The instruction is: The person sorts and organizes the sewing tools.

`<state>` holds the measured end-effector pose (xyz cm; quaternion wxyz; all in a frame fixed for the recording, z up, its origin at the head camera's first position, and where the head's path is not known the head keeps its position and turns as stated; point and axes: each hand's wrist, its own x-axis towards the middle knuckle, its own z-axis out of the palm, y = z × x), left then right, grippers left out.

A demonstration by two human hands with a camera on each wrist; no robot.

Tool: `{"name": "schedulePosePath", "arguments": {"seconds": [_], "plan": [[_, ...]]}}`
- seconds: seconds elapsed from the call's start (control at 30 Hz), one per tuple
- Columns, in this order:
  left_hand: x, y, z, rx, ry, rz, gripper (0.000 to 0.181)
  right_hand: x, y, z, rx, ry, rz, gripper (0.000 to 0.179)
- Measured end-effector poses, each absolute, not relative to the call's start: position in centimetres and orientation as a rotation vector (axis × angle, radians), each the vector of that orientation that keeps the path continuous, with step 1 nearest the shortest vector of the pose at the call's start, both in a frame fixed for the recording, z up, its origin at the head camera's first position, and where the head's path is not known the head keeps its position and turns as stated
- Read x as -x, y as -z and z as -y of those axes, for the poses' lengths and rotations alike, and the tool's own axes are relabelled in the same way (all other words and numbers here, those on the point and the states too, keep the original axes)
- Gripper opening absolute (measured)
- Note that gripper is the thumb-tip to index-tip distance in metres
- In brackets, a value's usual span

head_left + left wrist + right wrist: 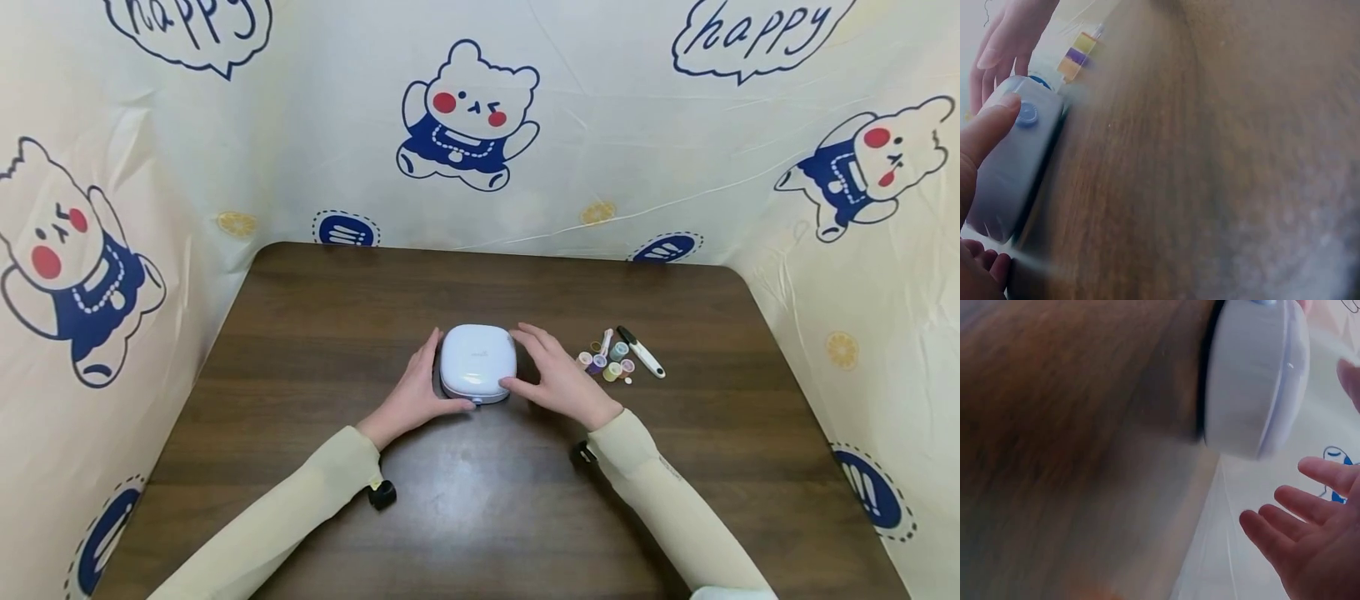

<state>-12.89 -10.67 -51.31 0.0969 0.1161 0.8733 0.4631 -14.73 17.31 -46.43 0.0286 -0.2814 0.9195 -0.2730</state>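
Cloth (300, 142): white, hangs past the far, left and right edges of the table (480, 517), printed with bears (457, 148) in blue.
Table: dark brown wood grain, rounded at both far corners.
Sleeves (307, 492): cream, long, come in over the table from the near side.
Left hand (416, 392): set wide around the near left corner of the case (478, 358), with fingers along its left side and thumb on its front, right by the button (1027, 114); cannot tell how firm a hold.
Right hand (562, 379): spread wide at the case's right side, holding nothing; just clear of it in the right wrist view.
Case: pale blue-white, rounded square, closed; on the table about midway between left and right edges, set in from the far edge, between both hands.
Tool (642, 352): slim, black and white, lies slanted, toward the right edge.
Thread spools (598, 364): purple, yellow, teal, peach; bunched between right hand and tool.
Button: light blue, round, on the case's front.
Bead (628, 381): tiny, white, just beside the spools.
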Motion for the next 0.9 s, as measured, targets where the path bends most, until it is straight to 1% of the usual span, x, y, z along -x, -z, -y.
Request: {"name": "schedulePosePath", "arguments": {"seconds": [0.2,0.33,0.57,0.9], "plan": [[13.4,51.4,10.2,-0.346,-1.344,-2.594,0.140,15.5,46.8,-16.4,0.973,0.867,-2.717,0.095],[13.5,51.4,10.0,-0.358,-1.306,-2.619,0.139,15.9,46.8,-15.9,0.996,0.896,-2.646,0.104],[13.5,51.4,9.7,-0.355,-1.279,-2.634,0.139,16.4,46.6,-15.4,0.974,0.851,-2.617,0.107],[13.5,51.4,9.6,-0.337,-1.329,-2.632,0.131,16.7,46.9,-15.1,0.984,0.758,-2.621,0.113]]}}
